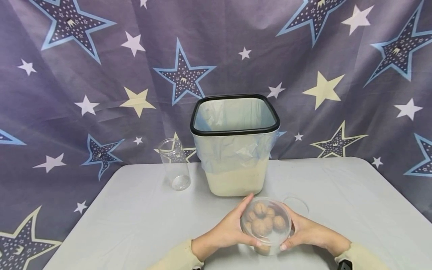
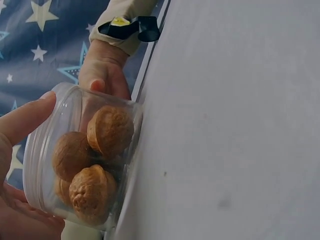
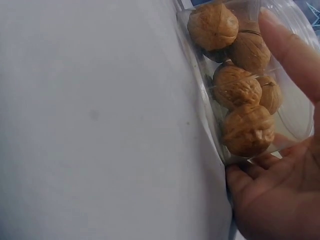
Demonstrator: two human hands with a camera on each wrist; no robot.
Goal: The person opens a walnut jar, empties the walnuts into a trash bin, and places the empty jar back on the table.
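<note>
Behind everything you have a purple-grey cloth [image 1: 114,80] printed with stars, and below it the pale worktop [image 1: 128,217] spreads out in front of you. The largest object on it is a cream bin [image 1: 236,183] at the far side, roughly in the middle, with a black rim [image 1: 236,133] round its mouth and a bluish translucent bag [image 1: 233,152] lining it and hanging down over the outside. Your two pale sleeves [image 1: 177,258] come in from the near edge. Your left grip [image 1: 231,228] and right grip [image 1: 307,230] are both closed round the sides of one clear tub, your thumbs on its near side. To the left of the bin, near it but apart, stands a tall clear jar [image 1: 173,163]. The clear tub [image 1: 275,238] itself is between your palms, in front of the bin, its base right at the worktop; you can't quite tell whether it touches. A ridged translucent band runs round its upper end. Just beyond your right fingers lies a faint clear disc [image 1: 297,204] on the worktop. Smallest of all are the brown walnuts [image 1: 260,226], several of them piled together inside the tub; five show through its wall in the right wrist view.
</note>
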